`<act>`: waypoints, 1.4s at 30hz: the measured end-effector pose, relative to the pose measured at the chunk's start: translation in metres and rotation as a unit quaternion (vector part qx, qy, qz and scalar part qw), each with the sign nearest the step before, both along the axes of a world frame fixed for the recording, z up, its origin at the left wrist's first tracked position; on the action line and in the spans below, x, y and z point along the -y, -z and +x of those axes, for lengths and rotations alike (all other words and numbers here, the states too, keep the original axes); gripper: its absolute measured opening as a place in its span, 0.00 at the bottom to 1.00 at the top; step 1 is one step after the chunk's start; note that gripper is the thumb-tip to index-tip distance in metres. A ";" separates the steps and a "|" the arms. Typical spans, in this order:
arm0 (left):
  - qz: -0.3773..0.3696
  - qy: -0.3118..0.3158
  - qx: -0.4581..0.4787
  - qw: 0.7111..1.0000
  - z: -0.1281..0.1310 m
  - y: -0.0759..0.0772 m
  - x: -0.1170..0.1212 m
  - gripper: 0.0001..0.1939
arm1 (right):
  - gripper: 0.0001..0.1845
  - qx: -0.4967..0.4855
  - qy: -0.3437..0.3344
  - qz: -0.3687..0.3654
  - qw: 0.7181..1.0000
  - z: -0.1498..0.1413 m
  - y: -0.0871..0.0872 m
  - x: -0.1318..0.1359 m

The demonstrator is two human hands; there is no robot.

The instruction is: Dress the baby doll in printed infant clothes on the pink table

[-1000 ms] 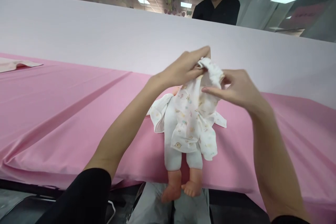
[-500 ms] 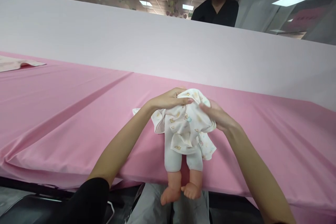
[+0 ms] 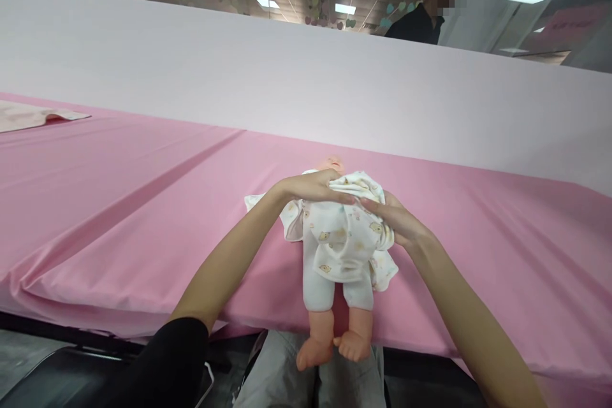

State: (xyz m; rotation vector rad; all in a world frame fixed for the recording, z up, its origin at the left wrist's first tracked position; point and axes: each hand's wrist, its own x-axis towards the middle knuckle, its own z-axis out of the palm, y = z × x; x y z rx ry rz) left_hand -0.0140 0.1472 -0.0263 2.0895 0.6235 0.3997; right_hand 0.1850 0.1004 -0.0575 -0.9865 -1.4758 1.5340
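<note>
A baby doll lies on its back, with its feet past the table's near edge and its face uncovered at the far end. Over its torso is a bunched white baby shirt with small printed figures. My left hand grips the shirt's gathered upper part, thumb on top. From the other side my right hand grips the same gathered cloth, its thumb close to the left one. Some fingers of both hands are hidden by the fabric. Loose printed cloth spreads out at both sides of the doll.
A pink sheet with folds covers the table. Behind it stands a white partition. A pale cloth lies at the far left. Beyond the partition is a person in a dark top. A black chair is at lower left.
Both hands have drawn the shirt's upper part down towards me, and the doll's face has come into view. The person behind the partition has turned and shifted right.
</note>
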 end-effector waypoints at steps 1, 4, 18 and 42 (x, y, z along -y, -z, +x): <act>-0.019 0.006 0.028 0.999 0.000 0.001 -0.002 0.18 | 0.31 0.023 -0.030 0.006 0.999 0.001 0.000 0.001; -0.057 0.023 0.087 0.994 0.004 0.008 -0.007 0.20 | 0.36 0.079 -0.083 0.014 0.993 0.003 -0.001 0.002; -0.102 0.026 0.055 0.993 -0.007 0.015 -0.022 0.21 | 0.25 -0.054 -0.009 -0.049 0.997 -0.001 0.006 -0.005; -0.180 0.088 0.097 0.975 -0.003 0.024 -0.024 0.23 | 0.35 0.140 -0.139 0.040 0.980 0.003 0.015 0.009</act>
